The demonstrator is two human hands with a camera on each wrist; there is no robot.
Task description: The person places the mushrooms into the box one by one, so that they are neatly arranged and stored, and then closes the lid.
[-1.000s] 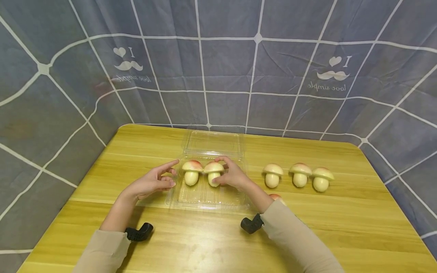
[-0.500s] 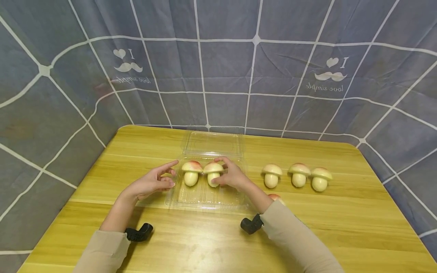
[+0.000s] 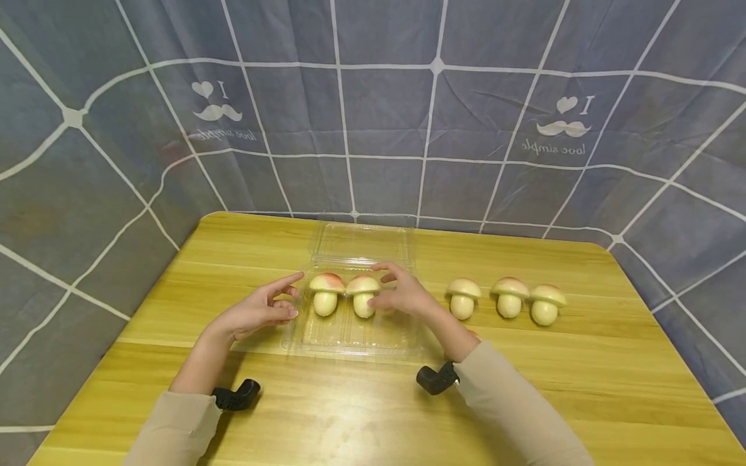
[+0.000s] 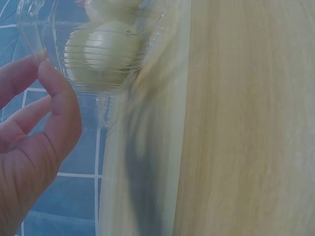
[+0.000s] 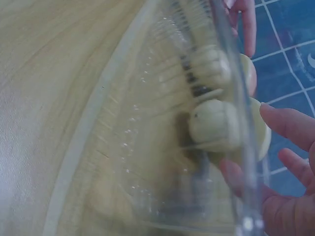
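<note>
A clear plastic clamshell box (image 3: 326, 340) lies on the table with its lid (image 3: 364, 241) folded back. Inside, side by side, are two mushroom-shaped pieces with cream stems and pink-tinged caps, the left mushroom (image 3: 325, 303) and the right mushroom (image 3: 362, 304). My right hand (image 3: 405, 294) is spread at the right mushroom's right side, index finger and thumb apart; whether the thumb still touches the stem I cannot tell. My left hand (image 3: 253, 314) is at the box's left edge, index finger extended; in the left wrist view its fingertips lie by the clear rim (image 4: 37, 29).
Three more mushrooms stand in a row to the right: one nearer (image 3: 463, 299), a middle one (image 3: 509, 298) and a far one (image 3: 547, 305). Another mushroom (image 3: 473, 334) is mostly hidden behind my right forearm. A grey checked curtain (image 3: 384, 129) hangs behind the wooden table (image 3: 344, 414).
My right hand has loosened from the right mushroom and shifted slightly right, its thumb sliding off the stem's front. The mushroom stays in the box. My left hand has hardly moved.
</note>
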